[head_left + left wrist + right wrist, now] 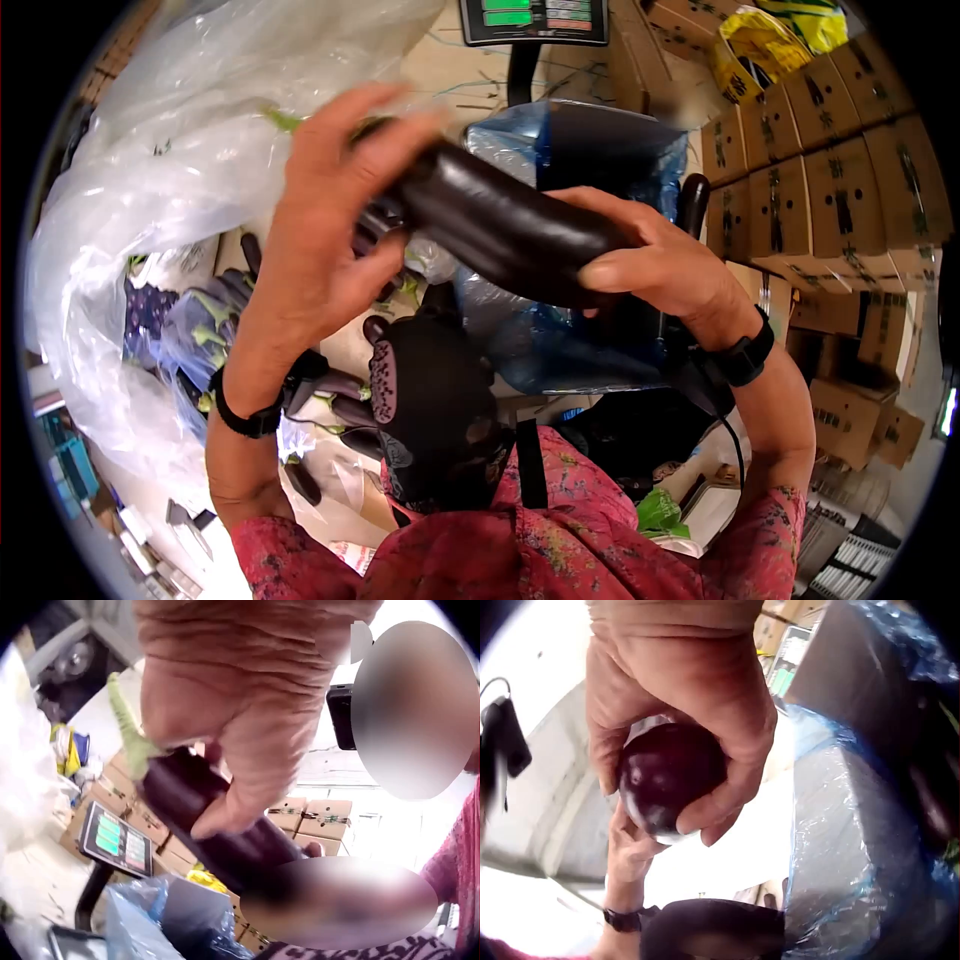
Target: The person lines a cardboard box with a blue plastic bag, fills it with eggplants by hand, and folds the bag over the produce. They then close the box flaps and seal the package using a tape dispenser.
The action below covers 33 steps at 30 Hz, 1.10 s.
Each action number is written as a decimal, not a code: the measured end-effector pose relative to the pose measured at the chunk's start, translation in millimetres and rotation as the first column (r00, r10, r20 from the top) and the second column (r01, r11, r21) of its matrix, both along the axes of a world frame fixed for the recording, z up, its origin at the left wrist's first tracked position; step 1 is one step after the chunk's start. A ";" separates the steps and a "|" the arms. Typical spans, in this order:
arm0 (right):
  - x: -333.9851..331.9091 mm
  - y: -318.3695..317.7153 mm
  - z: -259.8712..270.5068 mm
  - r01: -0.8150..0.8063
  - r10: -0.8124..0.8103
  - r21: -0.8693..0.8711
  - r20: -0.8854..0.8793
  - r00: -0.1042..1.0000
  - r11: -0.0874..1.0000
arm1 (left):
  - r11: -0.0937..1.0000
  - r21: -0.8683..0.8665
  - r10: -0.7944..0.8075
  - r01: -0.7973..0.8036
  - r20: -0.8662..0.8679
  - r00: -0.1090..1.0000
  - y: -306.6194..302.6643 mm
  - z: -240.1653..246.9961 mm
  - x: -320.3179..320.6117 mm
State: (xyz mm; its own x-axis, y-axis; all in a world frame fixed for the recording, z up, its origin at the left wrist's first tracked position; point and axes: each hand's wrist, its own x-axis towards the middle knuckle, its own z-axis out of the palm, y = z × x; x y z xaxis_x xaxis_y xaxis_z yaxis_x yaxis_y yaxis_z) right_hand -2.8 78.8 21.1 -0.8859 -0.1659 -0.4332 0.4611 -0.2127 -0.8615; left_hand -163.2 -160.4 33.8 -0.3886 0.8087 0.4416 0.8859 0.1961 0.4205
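Note:
A large, glossy dark-purple eggplant (510, 225) is held up in front of the chest, tilted in the head view. My left hand (325, 215) grips it near the stem end, and its fingers are blurred there. The green stem (129, 739) points away past that hand in the left wrist view. My right hand (665, 255) holds the rounded bottom end, with thumb and fingers around it. In the right wrist view that end (671, 776) faces the camera. Below the eggplant stands a box lined with a blue plastic bag (545, 345).
A scale display (533, 20) rises behind the lined box. Cardboard cartons (810, 160) are stacked at the right. Several eggplants (215, 310) lie at the left, near a large clear plastic sheet (130, 230). Another eggplant's end (692, 200) sticks up at the box's right side.

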 end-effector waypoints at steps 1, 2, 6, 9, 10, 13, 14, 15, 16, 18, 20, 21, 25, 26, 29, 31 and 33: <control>13.1 5.8 -7.8 0.087 -0.087 -0.073 0.003 0.996 0.993 | 0.985 0.136 0.079 -0.105 0.183 0.980 8.1 -3.5 6.6; 24.2 9.5 -10.4 0.141 -0.141 -0.133 0.008 0.990 0.981 | 0.942 0.245 0.129 -0.231 0.370 0.920 13.9 -7.0 12.0; 56.4 12.4 -14.7 0.166 -0.167 -0.162 0.007 0.986 0.973 | 0.840 0.300 -0.089 -0.451 0.898 0.431 35.0 -12.9 26.3; 65.0 8.6 -19.6 0.185 -0.177 -0.212 0.055 0.983 0.960 | 0.964 0.138 -0.124 -0.228 0.989 0.076 48.9 -12.1 28.8; 66.4 9.0 -23.3 0.153 -0.144 -0.232 0.056 0.988 0.960 | 0.987 0.107 -0.115 -0.122 0.992 -0.059 52.9 -11.4 31.2; 70.3 12.4 -27.8 -0.007 0.019 -0.157 0.073 0.997 0.988 | 0.997 0.023 -0.011 -0.072 0.986 0.164 69.7 -10.0 36.0; 71.7 15.6 -29.5 -0.070 0.080 -0.110 0.090 0.993 0.992 | 0.999 -0.015 0.024 -0.041 0.974 0.225 76.2 -11.6 34.1; 74.2 19.3 -34.4 -0.108 0.107 0.035 0.037 0.994 0.993 | 0.999 -0.053 0.051 -0.002 0.953 0.300 83.3 -11.0 33.8; 76.3 22.3 -49.6 -0.116 0.145 0.353 -0.055 0.988 0.928 | 0.995 -0.093 0.072 0.038 0.925 0.372 91.4 -9.6 33.7; 79.5 31.4 -52.9 -0.068 0.163 0.631 -0.094 0.982 0.773 | 0.975 -0.197 0.117 0.105 0.852 0.510 108.1 -15.2 32.6; 83.4 36.3 -54.2 -0.058 0.187 0.728 -0.098 0.977 0.683 | 0.935 -0.325 0.160 0.145 0.749 0.643 125.0 -34.2 30.1; 85.9 38.6 -52.2 -0.056 0.203 0.757 -0.102 0.974 0.650 | 0.913 -0.358 0.158 0.195 0.753 0.638 133.9 -47.4 29.2; 99.4 46.1 -30.2 0.083 0.170 0.811 -0.221 0.960 0.580 | 0.784 -0.565 0.207 0.259 0.631 0.747 174.3 -83.1 40.1; 102.5 48.4 -23.4 0.132 0.137 0.802 -0.257 0.957 0.582 | 0.752 -0.607 0.234 0.257 0.610 0.757 185.4 -94.3 42.3; 115.0 55.8 -15.9 0.166 0.067 0.755 -0.267 0.961 0.635 | 0.689 -0.695 0.314 0.207 0.544 0.778 206.2 -140.5 43.7; 123.3 57.4 -20.6 0.185 0.035 0.736 -0.272 0.962 0.652 | 0.634 -0.751 0.375 0.185 0.508 0.776 216.1 -152.8 49.6; 128.7 58.0 -29.4 0.204 0.016 0.716 -0.288 0.957 0.668 | 0.568 -0.803 0.409 0.184 0.468 0.783 224.4 -166.9 57.0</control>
